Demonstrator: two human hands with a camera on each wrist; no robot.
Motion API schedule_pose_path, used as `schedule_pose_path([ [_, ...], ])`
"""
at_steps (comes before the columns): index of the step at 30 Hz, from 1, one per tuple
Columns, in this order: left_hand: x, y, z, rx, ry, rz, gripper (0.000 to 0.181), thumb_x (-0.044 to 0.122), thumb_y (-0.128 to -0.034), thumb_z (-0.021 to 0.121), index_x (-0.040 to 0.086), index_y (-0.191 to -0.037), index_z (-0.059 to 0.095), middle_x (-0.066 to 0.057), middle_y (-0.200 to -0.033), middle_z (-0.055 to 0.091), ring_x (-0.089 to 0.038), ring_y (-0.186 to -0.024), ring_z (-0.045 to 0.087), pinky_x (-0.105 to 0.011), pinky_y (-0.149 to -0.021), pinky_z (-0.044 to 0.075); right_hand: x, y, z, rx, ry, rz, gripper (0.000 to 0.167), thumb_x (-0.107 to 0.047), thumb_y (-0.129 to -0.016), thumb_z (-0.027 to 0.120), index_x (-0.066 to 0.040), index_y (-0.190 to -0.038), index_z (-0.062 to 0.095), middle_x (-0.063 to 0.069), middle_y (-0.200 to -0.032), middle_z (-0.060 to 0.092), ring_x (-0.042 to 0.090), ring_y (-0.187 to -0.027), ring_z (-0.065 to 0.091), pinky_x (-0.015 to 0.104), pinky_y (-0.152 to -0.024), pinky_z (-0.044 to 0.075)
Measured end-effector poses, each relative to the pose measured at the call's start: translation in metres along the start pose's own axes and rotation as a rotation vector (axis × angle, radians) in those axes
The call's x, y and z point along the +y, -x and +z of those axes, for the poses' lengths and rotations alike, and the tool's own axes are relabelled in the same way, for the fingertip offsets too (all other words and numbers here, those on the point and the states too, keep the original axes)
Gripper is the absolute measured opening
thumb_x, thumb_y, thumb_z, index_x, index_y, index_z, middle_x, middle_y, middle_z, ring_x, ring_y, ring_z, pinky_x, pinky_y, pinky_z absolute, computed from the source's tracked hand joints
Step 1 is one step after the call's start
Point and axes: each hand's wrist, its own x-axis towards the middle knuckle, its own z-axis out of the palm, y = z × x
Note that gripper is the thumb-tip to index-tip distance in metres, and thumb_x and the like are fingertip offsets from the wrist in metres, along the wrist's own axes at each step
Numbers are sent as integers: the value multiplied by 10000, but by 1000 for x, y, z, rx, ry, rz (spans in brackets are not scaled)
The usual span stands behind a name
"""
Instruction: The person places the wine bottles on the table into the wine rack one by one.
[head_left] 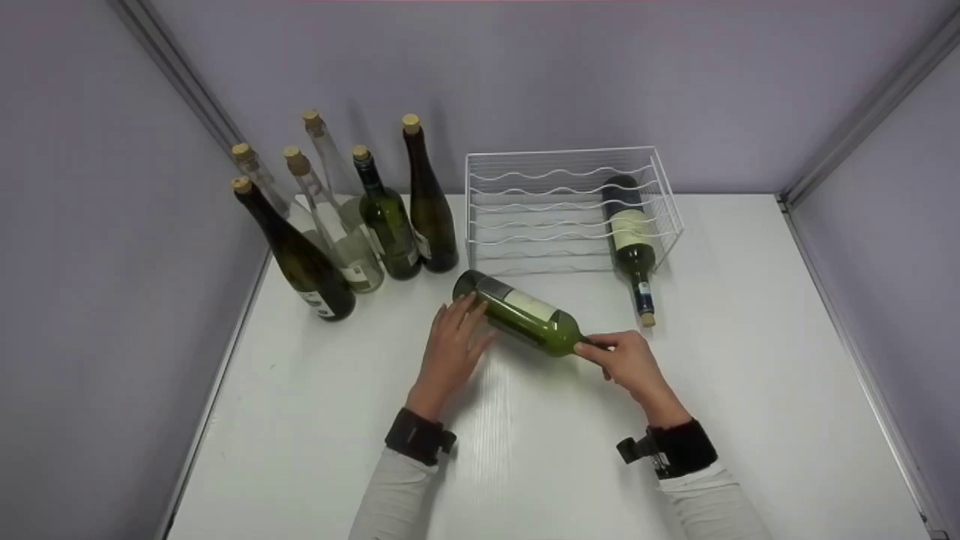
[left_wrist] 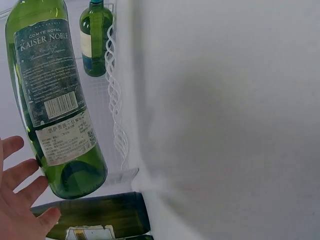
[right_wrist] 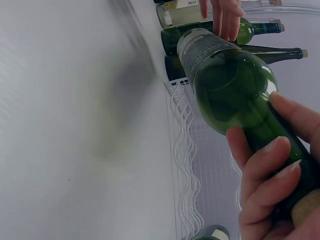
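A green wine bottle [head_left: 544,322] is held on a slant above the white table, base toward the upper left. My right hand [head_left: 630,365] grips its neck, fingers and thumb wrapped round the glass in the right wrist view, the cork [right_wrist: 306,207] beside the palm. My left hand [head_left: 448,341] is at the base end, its fingers spread and fairly straight against or close beside the glass. A dark back label [left_wrist: 50,75] with a barcode faces the left wrist camera. Behind stands a white wire wine rack [head_left: 466,199] with wavy rails.
Another wine bottle [head_left: 634,232] lies in the rack's right end, its corked neck jutting toward the front. Several corked bottles stand at the left, among them a brown bottle [head_left: 304,262], a clear bottle [head_left: 346,251] and a green bottle [head_left: 390,229]. Walls enclose the table [head_left: 525,465].
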Motion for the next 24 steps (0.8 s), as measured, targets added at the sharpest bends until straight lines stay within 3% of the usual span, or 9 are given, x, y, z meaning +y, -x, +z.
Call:
schedule_pose_path([
  [5,2,3,5,-51,16,-9,522,403,-1015,515,73,-1419,513,-161,-1495,415,-325,-1376,372,-530,-1126,249,6,2,-4,42,-1,15,464,-358,-832,795,-15,-1139,732,68,-811,677,137,-481,476,243,-441,320],
  [8,3,4,8,-69,14,-12,537,408,-1015,512,80,-1439,492,-183,-1499,400,-335,-1375,371,-537,-1113,273,9,3,-6,74,-9,34,495,-375,-833,791,-19,-1168,718,64,-769,655,131,-494,481,233,-431,310],
  [16,7,7,13,-161,25,-88,634,498,-1028,418,82,-1506,391,-200,-1550,308,-349,-1419,290,-537,-1128,236,16,3,-9,156,-50,24,503,-365,-846,784,10,-1173,706,73,-866,665,117,-505,498,226,-441,356],
  [24,14,-3,18,-242,38,-122,672,532,-1033,361,100,-1545,308,-199,-1581,235,-339,-1454,208,-520,-1150,192,23,-1,-12,245,-73,11,457,-328,-849,788,17,-1142,720,84,-874,677,121,-491,510,224,-448,371],
])
